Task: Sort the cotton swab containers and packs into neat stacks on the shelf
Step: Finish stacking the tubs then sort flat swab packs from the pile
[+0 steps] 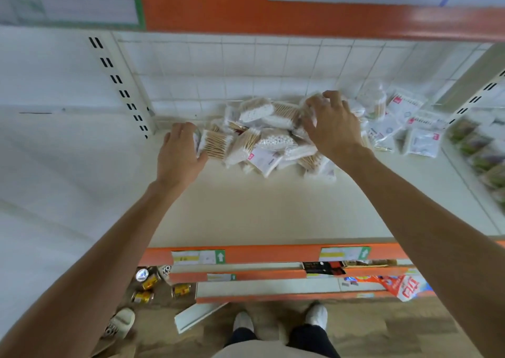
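Shelf [273, 207]: both hands (bare) on swab pile [262, 136].

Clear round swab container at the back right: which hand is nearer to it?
Right. The right hand is just left of the container, on the pile; the left hand is at the pile's far left edge.

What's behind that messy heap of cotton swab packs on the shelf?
Behind the heap stands a white wire grid back panel. A clear round container sits at the back right. The right hand covers part of the heap.
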`<action>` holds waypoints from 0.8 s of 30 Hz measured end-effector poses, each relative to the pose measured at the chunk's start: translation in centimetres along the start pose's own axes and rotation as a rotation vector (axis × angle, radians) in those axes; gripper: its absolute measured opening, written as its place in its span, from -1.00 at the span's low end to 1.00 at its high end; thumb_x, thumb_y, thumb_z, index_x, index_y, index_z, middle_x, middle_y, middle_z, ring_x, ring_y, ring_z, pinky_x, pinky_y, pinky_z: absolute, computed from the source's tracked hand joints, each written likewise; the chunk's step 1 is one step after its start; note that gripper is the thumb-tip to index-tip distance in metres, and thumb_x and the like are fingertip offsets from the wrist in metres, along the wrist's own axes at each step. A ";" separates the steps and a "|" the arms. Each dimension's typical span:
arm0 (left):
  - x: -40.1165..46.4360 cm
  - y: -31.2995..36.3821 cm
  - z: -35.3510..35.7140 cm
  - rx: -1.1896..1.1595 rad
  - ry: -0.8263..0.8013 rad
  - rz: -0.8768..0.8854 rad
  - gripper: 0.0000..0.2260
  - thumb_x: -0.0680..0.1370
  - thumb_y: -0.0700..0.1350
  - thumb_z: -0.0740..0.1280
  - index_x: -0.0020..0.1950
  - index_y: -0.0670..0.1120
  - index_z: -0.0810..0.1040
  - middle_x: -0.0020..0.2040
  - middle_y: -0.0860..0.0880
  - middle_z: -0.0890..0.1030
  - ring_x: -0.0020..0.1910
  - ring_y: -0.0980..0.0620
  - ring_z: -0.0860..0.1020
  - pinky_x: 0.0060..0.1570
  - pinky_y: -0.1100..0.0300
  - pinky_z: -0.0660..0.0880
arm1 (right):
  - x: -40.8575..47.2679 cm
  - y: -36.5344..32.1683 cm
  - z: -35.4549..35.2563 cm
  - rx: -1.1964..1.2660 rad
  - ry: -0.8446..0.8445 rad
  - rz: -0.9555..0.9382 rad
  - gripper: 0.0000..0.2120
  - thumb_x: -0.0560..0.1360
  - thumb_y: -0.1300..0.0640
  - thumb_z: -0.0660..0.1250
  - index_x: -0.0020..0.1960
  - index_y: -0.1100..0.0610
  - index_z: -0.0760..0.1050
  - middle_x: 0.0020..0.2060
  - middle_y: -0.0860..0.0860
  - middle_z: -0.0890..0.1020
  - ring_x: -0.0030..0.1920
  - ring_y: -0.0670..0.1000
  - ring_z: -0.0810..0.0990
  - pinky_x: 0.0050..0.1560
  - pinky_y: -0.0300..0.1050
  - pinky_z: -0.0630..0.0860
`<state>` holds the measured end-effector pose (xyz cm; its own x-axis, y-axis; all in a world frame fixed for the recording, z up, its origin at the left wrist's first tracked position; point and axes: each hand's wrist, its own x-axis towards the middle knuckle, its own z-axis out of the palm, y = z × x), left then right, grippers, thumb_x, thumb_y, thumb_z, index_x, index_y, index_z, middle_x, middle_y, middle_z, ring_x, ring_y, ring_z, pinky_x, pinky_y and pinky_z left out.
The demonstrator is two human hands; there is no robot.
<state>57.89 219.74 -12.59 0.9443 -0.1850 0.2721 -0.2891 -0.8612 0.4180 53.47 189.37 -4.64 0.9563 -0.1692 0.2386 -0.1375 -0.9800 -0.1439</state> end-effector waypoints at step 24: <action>-13.3 4.8 -4.1 -0.600 -0.079 -0.057 -0.40 0.29 -0.13 0.44 0.31 -0.01 0.39 0.10 0.05 0.55 -0.03 0.11 0.59 -0.14 0.21 0.57 | -15.7 -2.2 1.8 0.614 -0.017 -0.071 -0.48 0.40 0.05 0.55 0.29 0.08 0.45 0.15 -0.05 0.54 0.08 -0.06 0.57 0.00 -0.16 0.58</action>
<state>43.30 220.01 -10.61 0.9630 -0.2011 0.1793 -0.2543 -0.4582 0.8517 39.22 194.42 -9.80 0.9624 -0.0993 0.2529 0.0952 -0.7487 -0.6560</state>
